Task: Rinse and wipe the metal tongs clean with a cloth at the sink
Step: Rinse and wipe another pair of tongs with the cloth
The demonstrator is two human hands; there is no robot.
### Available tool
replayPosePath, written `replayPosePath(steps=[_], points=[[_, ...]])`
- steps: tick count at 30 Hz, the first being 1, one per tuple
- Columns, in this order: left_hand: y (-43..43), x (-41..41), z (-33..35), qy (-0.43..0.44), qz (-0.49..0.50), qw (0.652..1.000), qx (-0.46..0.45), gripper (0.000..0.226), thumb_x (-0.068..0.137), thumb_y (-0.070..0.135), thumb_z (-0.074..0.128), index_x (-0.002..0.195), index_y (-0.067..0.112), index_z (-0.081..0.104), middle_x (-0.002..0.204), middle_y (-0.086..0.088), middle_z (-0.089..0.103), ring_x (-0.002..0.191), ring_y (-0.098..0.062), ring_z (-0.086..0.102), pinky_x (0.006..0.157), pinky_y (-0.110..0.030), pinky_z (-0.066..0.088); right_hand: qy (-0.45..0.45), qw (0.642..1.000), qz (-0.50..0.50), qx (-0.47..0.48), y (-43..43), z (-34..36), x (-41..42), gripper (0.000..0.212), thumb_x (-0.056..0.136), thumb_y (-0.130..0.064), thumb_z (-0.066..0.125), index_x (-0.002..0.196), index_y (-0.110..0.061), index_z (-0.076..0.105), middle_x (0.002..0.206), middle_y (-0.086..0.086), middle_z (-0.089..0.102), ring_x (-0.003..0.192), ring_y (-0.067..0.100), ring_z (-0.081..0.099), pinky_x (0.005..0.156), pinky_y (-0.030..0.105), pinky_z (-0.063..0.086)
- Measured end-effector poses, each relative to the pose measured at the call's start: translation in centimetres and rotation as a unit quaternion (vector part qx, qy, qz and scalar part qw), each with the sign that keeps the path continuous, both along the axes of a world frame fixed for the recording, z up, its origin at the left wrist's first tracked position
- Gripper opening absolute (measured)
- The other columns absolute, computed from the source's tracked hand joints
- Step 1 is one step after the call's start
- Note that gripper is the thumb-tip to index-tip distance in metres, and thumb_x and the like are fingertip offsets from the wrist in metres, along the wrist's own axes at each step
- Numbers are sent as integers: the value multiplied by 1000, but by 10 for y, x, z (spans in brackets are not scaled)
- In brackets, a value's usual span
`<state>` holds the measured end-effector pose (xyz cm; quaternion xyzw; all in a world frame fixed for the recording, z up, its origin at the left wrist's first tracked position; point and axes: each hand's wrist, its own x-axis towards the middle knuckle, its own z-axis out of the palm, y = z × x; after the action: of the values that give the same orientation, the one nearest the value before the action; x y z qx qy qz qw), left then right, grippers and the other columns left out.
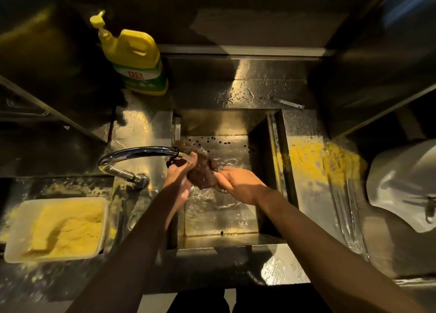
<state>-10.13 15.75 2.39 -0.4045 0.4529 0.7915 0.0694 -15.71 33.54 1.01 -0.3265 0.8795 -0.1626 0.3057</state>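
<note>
Steel counter (pixel 311 218); soap bottle (pixel 139 62), crumb tray (pixel 23 209), tongs (pixel 346 218)

Sink (pixel 224 121) is sitting mid-counter. Faucet (pixel 139 153) is standing on its left rim, spout reaching right over the basin. Cloth (pixel 201 168) is hanging under the spout, with left hand (pixel 180 178) gripping its left side and right hand (pixel 238 185) gripping its right. Bottle (pixel 139 60) is standing behind the faucet, back left. Tray (pixel 23 218) is sitting front left, crumbs (pixel 68 227) lying in it. Tongs (pixel 346 209) are lying on the counter right of the sink, far end resting in a spill (pixel 306 157). Bowl (pixel 401 183) is sitting far right. Small tool (pixel 289 104) is lying behind the sink, back right.
</note>
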Motion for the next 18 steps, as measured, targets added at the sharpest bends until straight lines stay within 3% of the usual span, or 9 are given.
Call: replayPosePath(steps=[2,5,7,9,11,12,14,16,18], points=[[-4,4,-3,-12,-108,987,-120,41,84,40,71,108,6,66,101,-6,74,92,-16,71,92,-36,52,2,1000,15,11,5,0,0,57,104,-55,20,98,-19,64,97,3,58,93,21,58,87,39,49],[-11,0,-8,21,-119,963,-242,31,75,40,80,96,20,68,92,5,75,89,-11,71,90,-33,53,5,999,33,21,8,2,1,58,103,-56,20,96,-20,65,95,0,56,88,20,58,83,38,49],[-9,-2,-6,42,-130,969,-204,21,80,27,78,98,23,66,96,4,75,94,-14,70,92,-35,52,15,999,33,14,9,2,0,57,103,-56,21,94,-21,65,94,-1,55,86,20,58,80,37,48],[-9,2,-6,59,-152,981,-103,25,84,17,73,107,18,65,101,-3,75,100,-24,70,90,-40,54,15,1000,22,4,13,0,-2,55,103,-56,22,91,-22,63,90,-2,53,83,18,56,78,36,47],[-9,8,-8,64,-138,988,-11,34,82,16,73,114,10,64,107,-10,74,103,-29,70,90,-47,55,-1,1000,11,-7,17,0,-2,52,103,-56,23,86,-25,59,87,-2,51,80,16,52,77,36,47],[-7,11,-9,57,-122,991,-7,34,80,20,74,112,11,65,107,-11,74,102,-28,70,92,-49,53,-7,1000,11,-10,18,0,-2,51,103,-56,23,86,-25,60,87,-2,51,80,16,52,77,36,46],[-1,9,-7,22,-102,989,-108,34,77,35,78,102,15,67,100,-6,75,95,-24,71,90,-43,55,-22,999,23,-5,22,2,0,51,104,-54,27,93,-22,65,90,-2,53,81,15,53,75,34,44],[2,4,-1,-21,-42,977,-209,26,79,39,76,89,19,62,89,0,70,84,-15,68,73,-24,56,-20,999,32,-4,33,3,1,48,104,-52,31,99,-21,67,93,-2,54,81,14,53,72,31,41],[-8,2,-4,-59,35,974,-215,25,85,35,72,95,16,59,98,-1,66,95,-19,65,80,-26,54,-11,1000,-5,-15,47,2,0,45,105,-48,32,99,-19,67,92,-2,54,81,13,53,73,30,40]])
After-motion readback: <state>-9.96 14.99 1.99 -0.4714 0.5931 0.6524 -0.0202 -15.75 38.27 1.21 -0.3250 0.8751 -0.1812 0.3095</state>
